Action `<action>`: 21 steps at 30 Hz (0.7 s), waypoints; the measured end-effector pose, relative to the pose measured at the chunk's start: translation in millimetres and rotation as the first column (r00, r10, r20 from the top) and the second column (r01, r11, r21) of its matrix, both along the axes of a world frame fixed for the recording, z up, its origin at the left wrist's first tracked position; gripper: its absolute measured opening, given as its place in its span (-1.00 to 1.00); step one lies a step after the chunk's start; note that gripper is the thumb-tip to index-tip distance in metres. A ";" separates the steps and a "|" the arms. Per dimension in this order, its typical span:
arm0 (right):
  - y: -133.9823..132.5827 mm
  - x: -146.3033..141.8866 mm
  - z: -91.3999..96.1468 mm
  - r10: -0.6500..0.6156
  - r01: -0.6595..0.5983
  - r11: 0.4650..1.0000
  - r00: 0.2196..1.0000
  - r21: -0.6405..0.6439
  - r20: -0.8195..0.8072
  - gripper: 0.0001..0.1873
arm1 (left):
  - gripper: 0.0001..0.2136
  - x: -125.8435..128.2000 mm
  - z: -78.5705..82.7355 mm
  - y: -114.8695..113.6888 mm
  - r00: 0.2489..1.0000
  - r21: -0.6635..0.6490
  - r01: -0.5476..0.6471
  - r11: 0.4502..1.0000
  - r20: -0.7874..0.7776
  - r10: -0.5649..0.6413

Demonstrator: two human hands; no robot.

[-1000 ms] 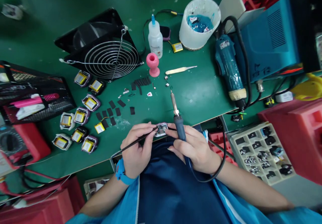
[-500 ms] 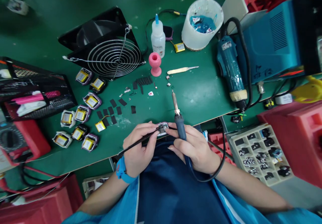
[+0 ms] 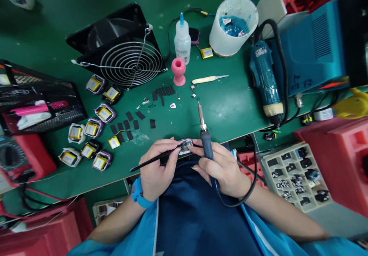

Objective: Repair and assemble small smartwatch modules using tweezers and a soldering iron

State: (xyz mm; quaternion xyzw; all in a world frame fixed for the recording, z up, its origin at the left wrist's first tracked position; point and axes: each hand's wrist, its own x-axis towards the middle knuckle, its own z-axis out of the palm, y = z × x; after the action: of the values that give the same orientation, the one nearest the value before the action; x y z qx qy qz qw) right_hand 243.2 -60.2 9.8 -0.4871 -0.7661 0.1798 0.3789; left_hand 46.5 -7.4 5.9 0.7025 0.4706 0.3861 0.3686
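Small casing (image 3: pixel 185 147) between fingers (image 3: pixel 165 144); white tub (image 3: pixel 220 43) holding blue contents (image 3: pixel 238 26).

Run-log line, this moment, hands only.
left hand: slim black tool, device casing | right hand: soldering iron, at casing | iron tip: away from casing

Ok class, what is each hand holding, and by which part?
The right hand grips the soldering iron by its dark handle. The left hand pinches a slim black item near its inner end. Fingers of both appear to touch the small device.

A translucent squeeze bottle (image 3: pixel 182 45) stands between a black wire-grilled fan (image 3: pixel 122 52) and a white tub (image 3: pixel 222 41).
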 end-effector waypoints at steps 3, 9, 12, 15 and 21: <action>-0.2 0.3 0.0 -0.001 0.001 1.000 1.000 -0.003 0.005 -0.91 | -0.85 0.6 0.1 -0.3 1.000 0.004 -0.001 1.000 -0.023 0.001; -0.7 0.0 -0.8 0.004 -0.004 1.000 1.000 -0.008 -0.010 -0.91 | -0.83 3.6 1.7 0.5 0.999 0.034 0.007 0.999 -0.046 -0.006; -1.1 0.2 -0.9 0.004 -0.004 1.000 1.000 -0.022 -0.008 -0.93 | -0.83 4.2 1.7 1.0 0.999 0.048 0.002 0.999 -0.048 0.000; -1.5 0.7 -0.8 0.006 -0.006 1.000 1.000 -0.029 -0.009 -0.93 | -0.84 3.9 0.8 1.2 1.000 0.030 -0.003 1.000 -0.019 0.003; -0.7 -0.2 -1.1 0.015 -0.016 0.999 1.000 -0.031 -0.016 -0.93 | -0.85 1.6 -1.0 0.7 0.999 -0.003 -0.012 1.000 0.029 0.013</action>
State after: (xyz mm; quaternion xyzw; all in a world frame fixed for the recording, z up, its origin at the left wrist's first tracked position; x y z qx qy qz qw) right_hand 243.0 -60.9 8.6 -0.4857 -0.7639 0.1985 0.3758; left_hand 48.1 -6.7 4.9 0.6933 0.4701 0.3981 0.3741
